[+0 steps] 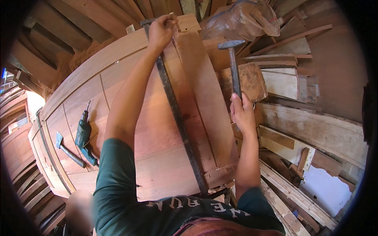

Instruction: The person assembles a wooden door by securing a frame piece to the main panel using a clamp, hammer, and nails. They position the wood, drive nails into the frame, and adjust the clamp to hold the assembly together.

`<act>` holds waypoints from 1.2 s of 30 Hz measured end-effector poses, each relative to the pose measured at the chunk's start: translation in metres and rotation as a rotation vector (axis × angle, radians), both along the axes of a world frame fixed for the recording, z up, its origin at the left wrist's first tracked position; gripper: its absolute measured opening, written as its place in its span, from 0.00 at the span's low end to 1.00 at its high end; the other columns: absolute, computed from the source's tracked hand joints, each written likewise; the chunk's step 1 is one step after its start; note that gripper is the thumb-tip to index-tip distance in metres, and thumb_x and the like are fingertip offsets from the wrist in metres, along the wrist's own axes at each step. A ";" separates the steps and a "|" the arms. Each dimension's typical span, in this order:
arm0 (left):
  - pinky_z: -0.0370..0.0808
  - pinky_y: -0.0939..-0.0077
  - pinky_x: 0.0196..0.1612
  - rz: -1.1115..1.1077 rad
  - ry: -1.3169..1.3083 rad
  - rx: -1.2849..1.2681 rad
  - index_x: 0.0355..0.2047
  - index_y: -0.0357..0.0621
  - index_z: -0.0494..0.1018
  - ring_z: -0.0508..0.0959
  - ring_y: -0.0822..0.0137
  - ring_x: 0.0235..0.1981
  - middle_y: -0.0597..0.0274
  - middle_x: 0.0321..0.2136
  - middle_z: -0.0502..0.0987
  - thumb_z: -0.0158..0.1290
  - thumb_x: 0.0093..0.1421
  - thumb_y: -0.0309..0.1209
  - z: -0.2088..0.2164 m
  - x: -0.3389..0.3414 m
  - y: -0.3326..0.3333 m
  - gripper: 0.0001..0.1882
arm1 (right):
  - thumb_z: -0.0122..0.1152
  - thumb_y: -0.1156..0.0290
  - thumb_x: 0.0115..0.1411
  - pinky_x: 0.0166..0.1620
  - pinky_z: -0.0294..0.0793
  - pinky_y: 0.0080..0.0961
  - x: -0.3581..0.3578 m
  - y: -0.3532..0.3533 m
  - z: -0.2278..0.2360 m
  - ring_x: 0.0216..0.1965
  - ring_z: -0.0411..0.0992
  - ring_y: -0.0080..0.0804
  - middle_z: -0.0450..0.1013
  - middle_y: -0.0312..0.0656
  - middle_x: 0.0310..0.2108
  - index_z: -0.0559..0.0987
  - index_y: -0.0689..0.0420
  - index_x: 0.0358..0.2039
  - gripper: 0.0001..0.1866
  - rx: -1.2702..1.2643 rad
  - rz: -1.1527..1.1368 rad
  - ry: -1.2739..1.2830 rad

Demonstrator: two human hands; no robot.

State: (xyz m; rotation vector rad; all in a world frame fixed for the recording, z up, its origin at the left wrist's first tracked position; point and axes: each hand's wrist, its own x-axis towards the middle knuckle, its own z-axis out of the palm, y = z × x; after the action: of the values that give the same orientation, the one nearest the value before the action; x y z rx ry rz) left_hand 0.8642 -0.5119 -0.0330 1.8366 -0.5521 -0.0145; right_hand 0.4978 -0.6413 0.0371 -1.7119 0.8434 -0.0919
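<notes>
Drill (83, 133) left of clamp bar (177, 114)

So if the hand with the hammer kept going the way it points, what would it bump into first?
Probably the rough chunk of wood lying just beyond the right hand, beside the hammer it grips. Depth is hard to judge here, so the hand might pass above it.

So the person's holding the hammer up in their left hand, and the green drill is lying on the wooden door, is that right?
Not quite: the head view shows the hammer raised in the right hand. The left hand is at the door's far end. The green drill does lie on the wooden door.
</notes>
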 end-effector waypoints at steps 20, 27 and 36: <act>0.72 0.60 0.59 0.112 -0.370 0.246 0.60 0.42 0.71 0.75 0.44 0.58 0.40 0.55 0.76 0.60 0.62 0.33 -0.032 -0.015 -0.022 0.26 | 0.54 0.60 0.72 0.33 0.69 0.28 0.062 -0.010 0.023 0.28 0.67 0.25 0.69 0.41 0.24 0.73 0.62 0.38 0.16 -0.317 0.125 -0.109; 0.60 0.47 0.68 0.146 -0.341 0.348 0.65 0.34 0.63 0.62 0.36 0.67 0.37 0.64 0.65 0.61 0.60 0.26 -0.003 -0.185 0.111 0.34 | 0.50 0.58 0.74 0.23 0.62 0.20 0.134 0.001 0.040 0.22 0.64 0.21 0.67 0.36 0.24 0.69 0.57 0.40 0.14 -0.598 -0.015 -0.749; 0.33 0.29 0.70 -0.112 0.006 0.952 0.70 0.55 0.62 0.42 0.39 0.75 0.43 0.74 0.48 0.48 0.68 0.54 0.018 -0.330 0.188 0.34 | 0.49 0.58 0.72 0.40 0.72 0.56 0.175 0.009 0.038 0.38 0.75 0.70 0.76 0.66 0.33 0.71 0.63 0.44 0.18 -0.697 0.241 -0.173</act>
State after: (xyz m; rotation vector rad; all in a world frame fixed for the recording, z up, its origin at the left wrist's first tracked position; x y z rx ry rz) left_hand 0.5344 -0.3237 -0.0151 2.7162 -0.7089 -0.4209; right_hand 0.6729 -0.6321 0.0749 -2.4027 0.4901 -0.4022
